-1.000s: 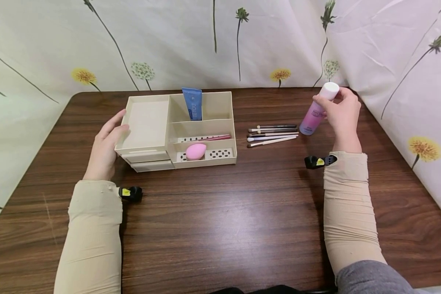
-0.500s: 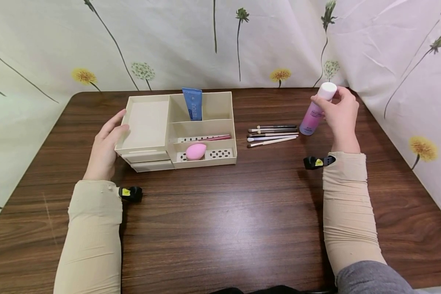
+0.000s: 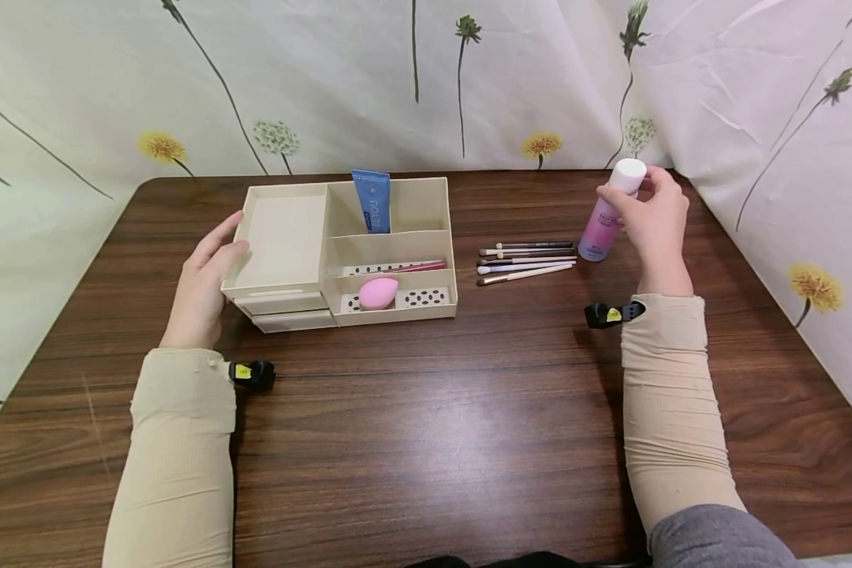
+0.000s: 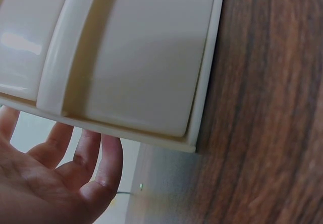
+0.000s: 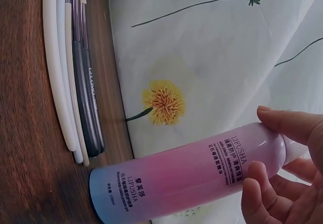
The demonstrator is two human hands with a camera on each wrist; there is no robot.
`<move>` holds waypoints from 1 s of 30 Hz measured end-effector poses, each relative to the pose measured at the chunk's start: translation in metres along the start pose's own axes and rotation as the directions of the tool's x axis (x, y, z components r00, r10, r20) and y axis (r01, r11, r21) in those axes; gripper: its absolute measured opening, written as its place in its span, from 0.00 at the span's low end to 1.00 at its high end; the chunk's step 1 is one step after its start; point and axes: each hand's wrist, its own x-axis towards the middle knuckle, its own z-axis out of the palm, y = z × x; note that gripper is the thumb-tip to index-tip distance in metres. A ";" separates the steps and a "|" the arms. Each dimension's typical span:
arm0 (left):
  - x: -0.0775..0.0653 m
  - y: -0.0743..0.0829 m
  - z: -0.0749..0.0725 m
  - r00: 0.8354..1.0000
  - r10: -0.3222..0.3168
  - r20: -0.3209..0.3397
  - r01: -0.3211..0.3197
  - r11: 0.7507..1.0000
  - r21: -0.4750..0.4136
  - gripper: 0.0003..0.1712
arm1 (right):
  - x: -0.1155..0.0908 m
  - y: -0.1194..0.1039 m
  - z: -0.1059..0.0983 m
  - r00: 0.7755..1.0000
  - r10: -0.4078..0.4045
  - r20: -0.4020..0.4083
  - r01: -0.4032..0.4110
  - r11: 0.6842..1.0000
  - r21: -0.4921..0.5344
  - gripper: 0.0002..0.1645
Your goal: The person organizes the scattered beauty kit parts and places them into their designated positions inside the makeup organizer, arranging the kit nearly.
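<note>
My right hand (image 3: 656,221) grips a pink-to-blue spray bottle (image 3: 599,229) near its white cap, thumb on one side and fingers on the other. It stands at the table's back right. In the right wrist view, LIFUSHA lettering shows on the bottle (image 5: 176,173). At the left, my left hand (image 3: 202,280) rests its fingertips against the left side of a cream makeup organizer (image 3: 284,237). A blue tube (image 3: 374,201) leans in its back compartment, dark pink pencil-like sticks (image 3: 419,267) lie in the middle one, and a pink makeup sponge (image 3: 379,293) sits in front.
Several makeup brushes (image 3: 525,260) lie side by side on the dark wood table (image 3: 426,426), between organizer and bottle. Two drawers (image 3: 294,319) face front under the organizer's left part. A white flowered cloth (image 3: 369,95) hangs behind the table and along its sides.
My right hand and the top of the spray bottle have shifted slightly left, leaving the bottle more upright. The left hand and organizer stay put.
</note>
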 end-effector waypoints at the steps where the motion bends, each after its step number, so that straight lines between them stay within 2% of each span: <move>1: 0.000 0.000 0.000 1.000 0.000 0.001 0.000 1.000 -0.001 0.29 | 0.000 0.000 0.000 1.000 -0.005 0.005 0.005 1.000 0.002 0.37; 10: 0.000 0.001 0.000 1.000 -0.001 0.004 0.001 1.000 -0.009 0.29 | 0.002 0.003 0.002 0.999 -0.032 0.018 0.032 0.999 0.016 0.32; 23: 0.000 -0.001 -0.001 1.000 -0.003 0.011 0.004 1.000 -0.006 0.29 | 0.002 0.003 0.002 0.998 -0.037 0.043 0.037 0.999 0.001 0.33; 30: 0.001 0.000 -0.001 1.000 -0.005 0.014 0.005 1.000 -0.004 0.29 | 0.001 0.004 0.001 0.997 -0.050 0.053 0.049 0.999 0.013 0.27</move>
